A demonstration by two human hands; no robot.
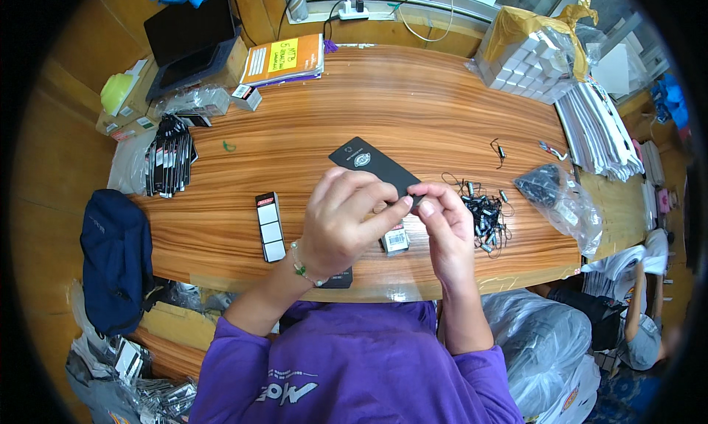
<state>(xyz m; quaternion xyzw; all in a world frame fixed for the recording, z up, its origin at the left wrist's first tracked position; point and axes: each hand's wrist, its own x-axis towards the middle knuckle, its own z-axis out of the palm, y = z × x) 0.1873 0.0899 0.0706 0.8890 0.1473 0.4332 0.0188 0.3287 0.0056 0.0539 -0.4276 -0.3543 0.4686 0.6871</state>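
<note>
A black hang tag (pixel 380 167) with a pale printed emblem is held slanting above the table, its far end pointing up and left. My left hand (pixel 341 221) is closed on the tag's near edge, thumb and forefinger meeting at its right corner. My right hand (pixel 448 228) pinches at that same corner; whether a thin cord lies between the fingertips is too small to tell. Under my hands sits a small stack of white barcode labels (pixel 396 239), partly covered. Another black card (pixel 338 279) lies by my left wrist, mostly hidden. To the right is a pile of black string loops (pixel 487 221) with small toggles.
A black strip with white panels (pixel 271 228) lies left of my hands. Farther left stand bundled tags (pixel 170 162), a laptop (pixel 193 48) and a notebook (pixel 284 60). Wrapped white boxes (pixel 527 63), stacked papers (pixel 599 133) and a plastic bag (pixel 564 206) are right. Another person (pixel 641 339) is at lower right.
</note>
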